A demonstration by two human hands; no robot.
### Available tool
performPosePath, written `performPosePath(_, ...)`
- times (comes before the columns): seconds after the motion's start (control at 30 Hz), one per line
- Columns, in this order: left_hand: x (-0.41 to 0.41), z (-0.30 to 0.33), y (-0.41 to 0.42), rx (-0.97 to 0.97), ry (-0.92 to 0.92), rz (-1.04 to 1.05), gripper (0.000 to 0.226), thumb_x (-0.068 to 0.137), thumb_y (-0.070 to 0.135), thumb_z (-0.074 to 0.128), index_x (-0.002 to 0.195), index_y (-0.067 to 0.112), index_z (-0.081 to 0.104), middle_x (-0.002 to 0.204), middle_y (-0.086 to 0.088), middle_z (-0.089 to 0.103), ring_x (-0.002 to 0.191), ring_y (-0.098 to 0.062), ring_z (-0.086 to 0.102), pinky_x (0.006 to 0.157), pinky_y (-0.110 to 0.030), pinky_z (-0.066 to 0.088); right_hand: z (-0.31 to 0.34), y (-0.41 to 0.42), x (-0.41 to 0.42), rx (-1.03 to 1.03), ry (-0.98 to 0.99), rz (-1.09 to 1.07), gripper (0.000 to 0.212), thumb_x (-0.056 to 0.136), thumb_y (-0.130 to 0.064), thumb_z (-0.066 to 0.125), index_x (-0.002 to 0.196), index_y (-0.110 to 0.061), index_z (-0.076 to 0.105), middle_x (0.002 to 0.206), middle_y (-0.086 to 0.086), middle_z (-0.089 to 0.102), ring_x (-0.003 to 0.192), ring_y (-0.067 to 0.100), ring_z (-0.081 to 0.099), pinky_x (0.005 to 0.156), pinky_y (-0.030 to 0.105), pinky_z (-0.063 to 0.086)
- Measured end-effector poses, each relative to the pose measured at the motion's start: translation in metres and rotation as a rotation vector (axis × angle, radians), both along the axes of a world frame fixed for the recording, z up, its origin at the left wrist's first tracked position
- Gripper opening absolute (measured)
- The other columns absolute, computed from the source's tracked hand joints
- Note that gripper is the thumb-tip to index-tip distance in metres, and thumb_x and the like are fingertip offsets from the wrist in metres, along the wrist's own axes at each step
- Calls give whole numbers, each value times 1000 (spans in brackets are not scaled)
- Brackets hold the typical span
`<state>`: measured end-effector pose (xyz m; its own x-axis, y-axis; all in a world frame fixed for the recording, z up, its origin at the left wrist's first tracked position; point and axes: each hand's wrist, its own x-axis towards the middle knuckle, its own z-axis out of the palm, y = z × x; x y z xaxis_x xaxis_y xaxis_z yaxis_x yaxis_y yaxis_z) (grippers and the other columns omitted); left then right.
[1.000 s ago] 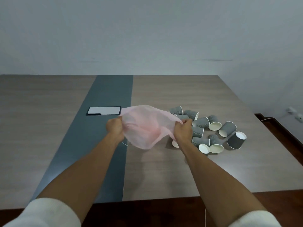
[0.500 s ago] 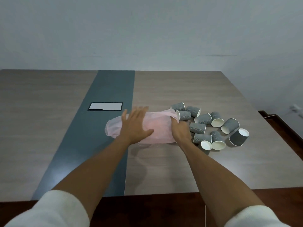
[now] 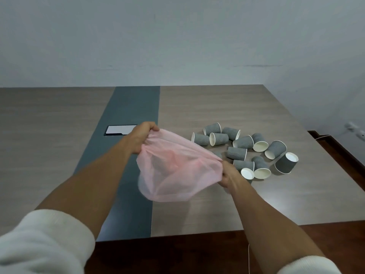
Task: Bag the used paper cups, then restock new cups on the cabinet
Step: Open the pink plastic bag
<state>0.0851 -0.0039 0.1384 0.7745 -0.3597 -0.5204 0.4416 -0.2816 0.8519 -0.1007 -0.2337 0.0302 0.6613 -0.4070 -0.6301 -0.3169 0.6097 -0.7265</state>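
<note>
A heap of tipped grey cups (image 3: 245, 150) crowded the right part of the counter (image 3: 207, 107), lying close together and some touching, with little room between them. The pink bag (image 3: 175, 171), stretched between the left hand (image 3: 141, 139) and right hand (image 3: 230, 175), blocked the way in from the left. The counter behind the cups and along its near edge lay open.

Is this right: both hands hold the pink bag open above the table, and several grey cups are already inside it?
Not quite. In the head view the left hand and right hand do hold the pink bag open above the table, but the grey cups lie on the table to its right, none visibly inside.
</note>
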Motion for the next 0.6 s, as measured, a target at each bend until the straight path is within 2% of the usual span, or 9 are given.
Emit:
performPosePath(0.1,8,-17,19,-21,-45,47,23,71,21,60,81,4,71,81,-12,72,62,-28,64,62,-34,55,18,-3,-14,161,-64,99,36,95,-14,48,72,-7,75,72,12,71,63,28,71,66,33,58)
performPosePath(0.13,11,-25,24,42,-158,55,29,72,27,59,83,4,74,89,-14,75,68,-28,64,67,-37,55,24,-1,-17,195,-97,114,36,93,-16,46,72,-7,73,74,13,71,65,29,70,71,35,56)
performPosePath(0.2,15,-41,28,380,-532,3,42,79,53,58,89,16,76,107,-9,76,86,-26,64,87,-45,53,29,4,-14,232,-140,138,33,90,-18,42,83,-5,71,86,16,73,73,33,72,81,40,52)
performPosePath(0.27,3,-46,23,618,-976,-187,61,82,78,57,120,32,70,134,4,67,121,-24,60,111,-49,39,31,11,-5,250,-167,168,36,87,-20,42,92,-2,73,94,18,74,77,35,73,85,43,51)
performPosePath(0.37,-29,-50,-8,614,-1162,-664,86,77,80,62,149,38,43,150,8,54,140,-18,47,122,-49,22,28,19,10,279,-210,184,37,90,-23,41,103,-4,70,100,18,72,87,36,71,89,44,52)
performPosePath(0.43,-37,-62,-24,581,-1173,-766,49,92,52,58,134,26,59,131,-3,68,126,-30,59,112,-48,37,28,22,14,271,-242,198,33,92,-26,48,103,-5,71,97,16,73,87,34,71,87,42,54)
performPosePath(0.47,-38,-64,-27,501,-1140,-673,31,95,37,53,115,18,67,115,-8,72,112,-36,64,98,-46,47,28,21,13,270,-261,226,30,91,-28,57,103,-5,73,96,16,74,86,33,72,87,41,56)
performPosePath(0.53,-29,-62,-26,373,-1016,-431,25,86,25,45,85,10,64,88,-13,70,87,-39,65,75,-45,51,22,12,4,241,-240,335,32,81,-25,79,104,-3,75,96,16,76,84,29,75,83,40,60)
performPosePath(0.6,-20,-48,-20,407,-988,-336,26,76,28,44,68,6,55,68,-12,61,71,-37,58,62,-40,47,12,4,-6,111,-128,505,22,82,-9,79,101,-2,75,95,17,76,76,25,76,71,36,63)
